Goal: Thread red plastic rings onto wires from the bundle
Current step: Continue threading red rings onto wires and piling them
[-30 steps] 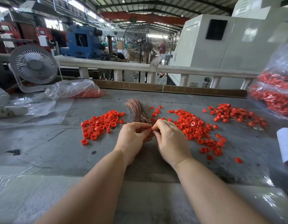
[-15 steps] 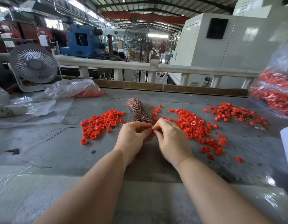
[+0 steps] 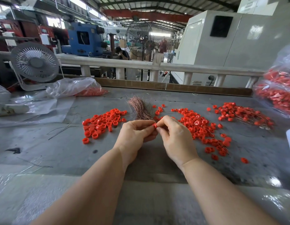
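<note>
Two hands — left hand (image 3: 134, 135), right hand (image 3: 176, 137) — pinching one red ring (image 3: 154, 125); wire bundle (image 3: 139, 108) behind, ring piles (image 3: 102, 122) flanking

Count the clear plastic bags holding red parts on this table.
2: one bag at the far left beside the white fan, one at the right edge, partly cropped; others may lie out of view.

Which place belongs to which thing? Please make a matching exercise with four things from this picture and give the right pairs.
Things:
1. wire bundle
2. small fan
3. single red ring
4. clear bag of red parts

Places:
A. pinched between both hands' fingertips
B. far left, behind the table
C. right edge of the table
D. on the table, just beyond the hands

Pairs: 1-D, 2-B, 3-A, 4-C
</note>
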`<act>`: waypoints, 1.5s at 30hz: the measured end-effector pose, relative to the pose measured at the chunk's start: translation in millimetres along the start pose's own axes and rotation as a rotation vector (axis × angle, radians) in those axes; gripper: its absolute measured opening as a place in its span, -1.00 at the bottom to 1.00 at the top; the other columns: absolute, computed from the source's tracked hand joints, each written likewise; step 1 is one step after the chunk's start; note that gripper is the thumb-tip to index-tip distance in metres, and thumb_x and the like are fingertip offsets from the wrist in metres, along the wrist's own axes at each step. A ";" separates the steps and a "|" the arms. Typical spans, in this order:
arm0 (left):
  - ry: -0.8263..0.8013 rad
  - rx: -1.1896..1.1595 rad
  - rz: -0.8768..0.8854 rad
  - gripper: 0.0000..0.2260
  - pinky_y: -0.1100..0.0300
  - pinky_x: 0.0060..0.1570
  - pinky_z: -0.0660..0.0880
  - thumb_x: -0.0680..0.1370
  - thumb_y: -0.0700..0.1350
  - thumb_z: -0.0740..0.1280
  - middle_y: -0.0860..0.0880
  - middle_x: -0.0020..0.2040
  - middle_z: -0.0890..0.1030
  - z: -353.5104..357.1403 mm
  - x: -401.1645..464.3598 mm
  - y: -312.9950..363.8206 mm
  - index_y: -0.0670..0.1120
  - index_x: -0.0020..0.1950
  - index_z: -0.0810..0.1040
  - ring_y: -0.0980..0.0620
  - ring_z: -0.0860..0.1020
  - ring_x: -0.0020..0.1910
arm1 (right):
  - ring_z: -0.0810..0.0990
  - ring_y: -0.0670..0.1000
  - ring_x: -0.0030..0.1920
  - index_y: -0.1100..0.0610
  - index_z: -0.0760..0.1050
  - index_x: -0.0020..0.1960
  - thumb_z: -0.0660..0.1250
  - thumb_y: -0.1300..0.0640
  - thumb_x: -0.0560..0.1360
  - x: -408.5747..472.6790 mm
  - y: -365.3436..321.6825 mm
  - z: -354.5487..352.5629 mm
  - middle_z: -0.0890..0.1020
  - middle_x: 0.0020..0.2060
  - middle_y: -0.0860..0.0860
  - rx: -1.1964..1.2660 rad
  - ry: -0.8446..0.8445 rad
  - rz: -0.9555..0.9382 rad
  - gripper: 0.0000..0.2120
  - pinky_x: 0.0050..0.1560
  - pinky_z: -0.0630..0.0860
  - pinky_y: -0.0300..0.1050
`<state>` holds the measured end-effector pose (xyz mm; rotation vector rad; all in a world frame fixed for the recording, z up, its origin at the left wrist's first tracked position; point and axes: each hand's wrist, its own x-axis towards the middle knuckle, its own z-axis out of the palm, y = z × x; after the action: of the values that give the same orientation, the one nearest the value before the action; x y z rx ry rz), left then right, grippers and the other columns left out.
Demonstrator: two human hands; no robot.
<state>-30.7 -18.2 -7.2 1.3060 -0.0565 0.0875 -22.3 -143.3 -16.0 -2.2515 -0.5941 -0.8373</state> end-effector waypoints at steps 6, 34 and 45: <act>-0.013 0.010 -0.014 -0.80 0.33 -0.31 0.57 0.50 -0.41 0.27 -0.04 -0.36 0.65 1.5 -1.4 2.7 -0.15 -0.15 0.61 0.14 0.62 -0.37 | 0.53 0.05 -0.20 0.17 0.50 -0.15 0.34 0.30 0.45 0.4 0.8 -0.6 0.59 -0.23 0.01 0.008 0.008 0.007 -0.93 -0.19 0.41 -0.11; -0.017 -0.019 -0.025 -0.83 0.33 -0.31 0.56 0.49 -0.42 0.28 -0.07 -0.33 0.64 0.7 -0.9 2.4 -0.20 -0.08 0.60 0.13 0.62 -0.37 | 0.54 0.09 -0.19 0.18 0.51 -0.17 0.35 0.30 0.44 -0.2 -2.5 -3.7 0.60 -0.24 0.03 -0.013 0.033 -0.020 -0.95 -0.20 0.44 -0.05; -0.024 -0.038 0.006 -0.84 0.34 -0.33 0.55 0.49 -0.41 0.28 -0.05 -0.35 0.65 -1.1 -0.4 1.9 -0.19 -0.10 0.60 0.13 0.62 -0.36 | 0.45 -0.03 -0.27 0.17 0.52 -0.17 0.36 0.30 0.44 -0.1 -3.3 -3.6 0.58 -0.27 -0.01 0.016 0.043 -0.019 -0.93 -0.24 0.40 -0.11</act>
<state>-31.3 -16.6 -5.6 1.2689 -0.0823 0.0749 -25.8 -143.6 -12.5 -2.2112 -0.6009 -0.8858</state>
